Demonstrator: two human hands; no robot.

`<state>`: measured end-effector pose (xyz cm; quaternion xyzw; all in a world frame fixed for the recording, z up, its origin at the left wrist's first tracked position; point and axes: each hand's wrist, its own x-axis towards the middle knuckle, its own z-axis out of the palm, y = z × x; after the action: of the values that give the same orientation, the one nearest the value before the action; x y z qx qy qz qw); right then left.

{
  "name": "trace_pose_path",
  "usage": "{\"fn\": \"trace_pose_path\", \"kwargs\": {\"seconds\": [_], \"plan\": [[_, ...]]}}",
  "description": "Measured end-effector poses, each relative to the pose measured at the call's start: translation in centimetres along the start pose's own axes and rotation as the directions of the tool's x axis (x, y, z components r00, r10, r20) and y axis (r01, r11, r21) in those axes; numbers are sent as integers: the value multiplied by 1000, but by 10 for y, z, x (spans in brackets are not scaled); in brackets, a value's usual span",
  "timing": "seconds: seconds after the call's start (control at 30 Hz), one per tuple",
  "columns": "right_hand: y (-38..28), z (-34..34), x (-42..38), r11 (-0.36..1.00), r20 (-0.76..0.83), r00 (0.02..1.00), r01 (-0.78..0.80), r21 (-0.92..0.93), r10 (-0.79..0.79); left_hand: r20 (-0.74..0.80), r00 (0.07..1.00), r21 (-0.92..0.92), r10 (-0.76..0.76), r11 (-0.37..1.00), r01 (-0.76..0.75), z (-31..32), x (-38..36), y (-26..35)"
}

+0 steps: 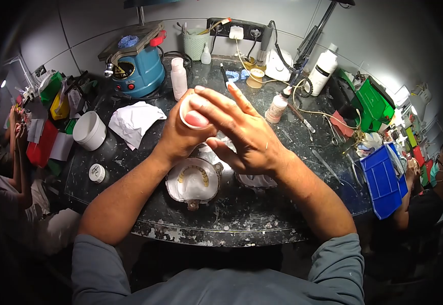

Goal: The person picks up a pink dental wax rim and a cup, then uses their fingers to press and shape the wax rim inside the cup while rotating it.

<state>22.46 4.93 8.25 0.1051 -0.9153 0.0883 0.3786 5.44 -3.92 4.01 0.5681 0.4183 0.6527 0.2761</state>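
Observation:
My left hand (174, 136) is closed around a small white cup (183, 111) with pink material inside, its mouth tilted toward me. My right hand (249, 134) lies across the cup with fingers stretched out, fingertips right at the rim and partly covering the opening. Below the hands, a dental flask half (193, 193) holds white plaster with a horseshoe-shaped row of yellowish teeth. A second flask half (258, 181) sits partly hidden under my right wrist. Behind my left hand stands a pale pink bottle (178, 79).
A white tub (90, 130), a round lid (97, 173) and crumpled paper (136, 122) lie left. A blue machine (140, 76) stands at back left. Dropper bottle (277, 105), white bottle (324, 70), metal tools and a blue tray (382, 180) are right. People sit at both sides.

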Motion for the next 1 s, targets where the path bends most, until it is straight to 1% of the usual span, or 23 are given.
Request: {"fn": "trace_pose_path", "kwargs": {"seconds": [0.03, 0.07, 0.1, 0.17, 0.2, 0.23, 0.27, 0.3, 0.33, 0.37, 0.4, 0.43, 0.47, 0.53, 0.6, 0.67, 0.73, 0.8, 0.87, 0.9, 0.97, 1.0], "plan": [[-4, -2, 3, 999, -31, 999, -24, 42, 25, -8, 1000, 16, 8, 1000, -8, 2, 0, 2], [-1, -2, 2, 998, -71, 997, -10, 58, 14, 3, 1000, 114, 10, 993, -11, 1, 1, 2], [1, -4, 0, 997, -110, 994, 4, 72, 4, -11, 1000, 253, 21, 967, -18, 1, 4, 1], [1, -3, -1, 996, -89, 996, 0, 95, 9, 4, 995, 168, -101, 981, 99, 1, 4, 6], [1, 1, -1, 996, -21, 1000, -14, 93, 16, 9, 1000, 68, -24, 997, 24, 0, 1, 1], [2, 4, -2, 996, 47, 999, -29, 89, 25, -7, 999, 93, -36, 995, 36, -1, 0, -1], [6, 5, -4, 981, -1, 999, -47, 186, 48, 7, 1000, 46, -28, 999, 27, 0, 2, -5], [9, 5, -4, 970, -116, 993, 4, 243, 25, 19, 1000, -3, -19, 1000, 19, 4, 5, 1], [12, 5, -5, 957, -166, 984, -11, 289, 61, 26, 990, 15, -140, 990, 139, -1, 1, 6], [13, 5, -5, 942, -212, 972, -23, 336, 99, 51, 992, 53, -119, 992, 116, -2, 1, 6], [14, 1, -5, 954, -223, 967, -49, 296, 119, 54, 997, 85, -62, 995, 57, -3, 2, 2], [16, 1, -6, 962, -262, 959, -33, 273, 108, 61, 998, 116, -4, 993, -3, -3, 4, 0], [17, 1, -6, 964, -243, 964, -44, 263, 110, 60, 998, 116, -2, 993, -5, -4, 4, 0], [17, 0, -7, 966, -224, 968, -55, 253, 114, 43, 989, -80, -145, 986, 148, -3, 4, 4], [15, -2, -7, 996, -182, 983, -3, 93, 20, 12, 989, -74, -150, 986, 151, -6, 5, -2], [16, -1, -7, 996, -186, 982, 0, 88, 16, -42, 986, -35, -160, 987, 158, -8, 6, -5], [16, -2, -6, 997, -190, 982, 6, 80, 9, -34, 991, 0, -133, 991, 133, -12, 8, -9], [15, -5, -6, 994, -205, 977, -34, 105, 55, -19, 994, 34, -108, 994, 108, -17, 8, -16], [14, -9, -6, 996, -191, 981, -21, 88, 37, 43, 992, -27, -119, 992, 120, -20, 8, -21], [14, -10, -6, 997, -175, 984, -5, 75, 18, 44, 992, -27, -119, 992, 120, -14, 8, -16], [16, -7, -5, 995, -180, 984, 24, 98, -5, -54, 995, -112, -81, 991, 75, 1, 7, -2], [16, -6, -5, 991, -185, 982, 50, 123, -26, -11, 994, -21, -111, 994, 111, -7, 8, -2]]}}
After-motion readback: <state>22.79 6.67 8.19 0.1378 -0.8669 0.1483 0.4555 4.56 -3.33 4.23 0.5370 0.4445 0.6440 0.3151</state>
